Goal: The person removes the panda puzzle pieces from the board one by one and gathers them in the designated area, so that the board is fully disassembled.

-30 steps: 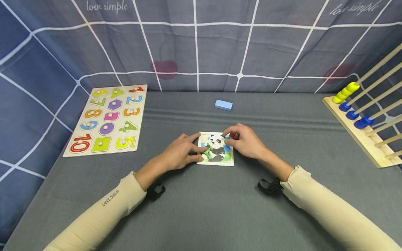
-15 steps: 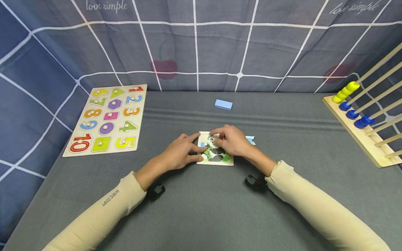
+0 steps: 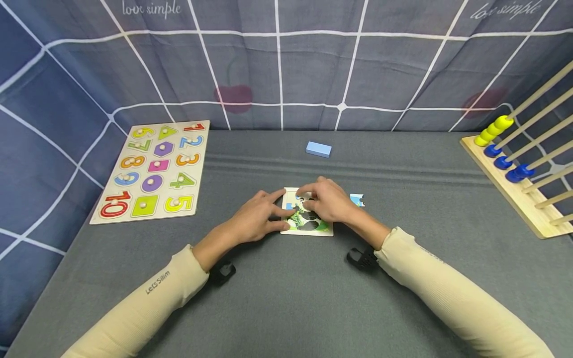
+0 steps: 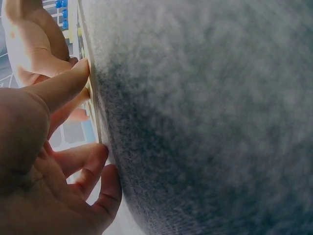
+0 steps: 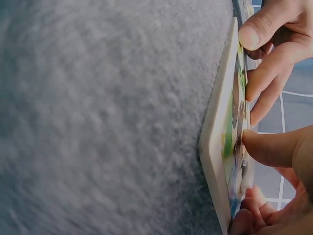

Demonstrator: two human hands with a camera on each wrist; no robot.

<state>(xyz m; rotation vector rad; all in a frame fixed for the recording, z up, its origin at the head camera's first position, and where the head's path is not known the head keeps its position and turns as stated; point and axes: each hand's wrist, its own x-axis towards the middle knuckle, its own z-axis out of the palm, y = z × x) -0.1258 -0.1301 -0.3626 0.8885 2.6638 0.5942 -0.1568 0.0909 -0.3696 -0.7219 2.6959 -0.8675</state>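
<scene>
A small square panda jigsaw puzzle (image 3: 310, 227) lies in its pale wooden frame at mid-table. My left hand (image 3: 252, 218) rests at its left side, fingers mostly straight, with fingertips touching the frame edge and picture. Over the upper right part, my right hand (image 3: 329, 200) covers some of the picture; its bent index finger and thumb are set about the puzzle piece with the panda's head (image 3: 306, 197). In the right wrist view the right thumb (image 5: 266, 148) touches the picture surface. A loose blue puzzle piece (image 3: 357, 200) lies just right of the frame.
Behind the puzzle lies a light-blue block (image 3: 319, 149). A board of number and shape pieces (image 3: 150, 171) lies at the left. To the right stands a wooden bead counter (image 3: 515, 184) with yellow and blue beads. A grey-blue curtain (image 3: 304, 69) hangs behind the table.
My right hand has moved left from the puzzle's right edge onto the panda's head. The blue piece beside the frame, not visible at first, now shows. My left hand stays put.
</scene>
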